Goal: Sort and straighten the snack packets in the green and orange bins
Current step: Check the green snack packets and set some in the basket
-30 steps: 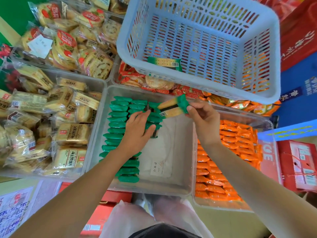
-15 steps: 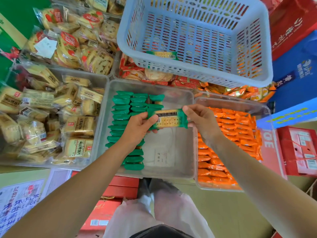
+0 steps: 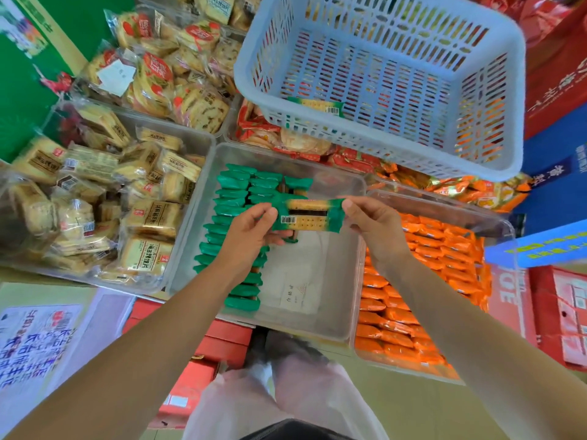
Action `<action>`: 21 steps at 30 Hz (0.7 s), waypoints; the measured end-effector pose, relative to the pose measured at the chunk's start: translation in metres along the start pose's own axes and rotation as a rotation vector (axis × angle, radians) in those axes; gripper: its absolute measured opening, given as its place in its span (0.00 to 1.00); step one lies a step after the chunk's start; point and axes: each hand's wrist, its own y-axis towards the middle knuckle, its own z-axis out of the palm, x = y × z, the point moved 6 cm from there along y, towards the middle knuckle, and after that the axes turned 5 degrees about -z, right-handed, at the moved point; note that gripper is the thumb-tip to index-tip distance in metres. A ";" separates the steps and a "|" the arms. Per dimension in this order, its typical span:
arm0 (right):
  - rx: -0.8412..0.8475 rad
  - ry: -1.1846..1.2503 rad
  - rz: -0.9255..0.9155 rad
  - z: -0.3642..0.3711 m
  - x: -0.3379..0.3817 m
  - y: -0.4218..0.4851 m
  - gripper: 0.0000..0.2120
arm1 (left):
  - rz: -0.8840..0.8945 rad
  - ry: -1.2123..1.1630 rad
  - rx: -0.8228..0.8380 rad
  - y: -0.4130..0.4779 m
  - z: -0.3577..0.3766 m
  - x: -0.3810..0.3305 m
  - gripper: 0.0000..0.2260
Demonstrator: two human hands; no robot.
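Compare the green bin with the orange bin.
The green bin is partly filled: green packets line its left side, the right floor bare except a paper slip; the orange bin is packed across with orange packets. The left hand and right hand hold a green bundle over the green bin, nothing over the orange bin. Both are clear plastic.

A snack shop: clear bins of wrapped biscuit packets fill the frame's middle, a stocking basket upper right, red cartons at right.
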 end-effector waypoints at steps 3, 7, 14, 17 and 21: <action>0.012 -0.025 -0.041 0.000 0.001 0.006 0.08 | -0.117 -0.130 -0.022 0.003 0.006 0.001 0.14; 0.094 0.086 -0.020 0.005 0.001 0.011 0.07 | -0.106 -0.123 0.008 0.005 0.010 0.001 0.14; 0.198 0.141 0.082 0.013 -0.011 0.012 0.09 | -0.023 -0.033 -0.035 0.003 0.004 -0.001 0.21; 0.210 0.117 0.073 0.016 -0.012 0.012 0.16 | 0.044 -0.014 -0.084 0.002 -0.001 -0.003 0.28; 0.176 0.117 0.074 0.021 -0.012 0.009 0.16 | 0.051 0.111 -0.037 0.001 -0.005 0.003 0.29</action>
